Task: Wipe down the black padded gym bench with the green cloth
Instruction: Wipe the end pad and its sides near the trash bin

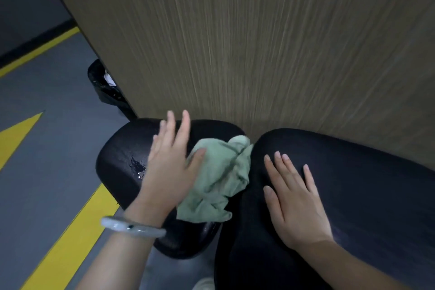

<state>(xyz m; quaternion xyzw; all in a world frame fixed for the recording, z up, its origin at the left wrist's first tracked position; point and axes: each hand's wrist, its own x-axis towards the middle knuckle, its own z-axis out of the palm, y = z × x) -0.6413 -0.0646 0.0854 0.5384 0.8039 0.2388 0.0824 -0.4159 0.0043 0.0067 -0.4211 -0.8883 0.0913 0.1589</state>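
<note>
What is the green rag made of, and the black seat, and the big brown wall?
The green cloth looks like soft woven or terry fabric: it crumples into floppy folds. The black bench pad seems vinyl or faux leather, smooth with a slight sheen, and droplets bead on it. The brown panel looks like matte wood-grain laminate, judging by its fine streaks.

Pretty sure we're in a gym: black padded bench, grey rubbery floor with yellow lines, wood-look wall, lined bin.
</note>
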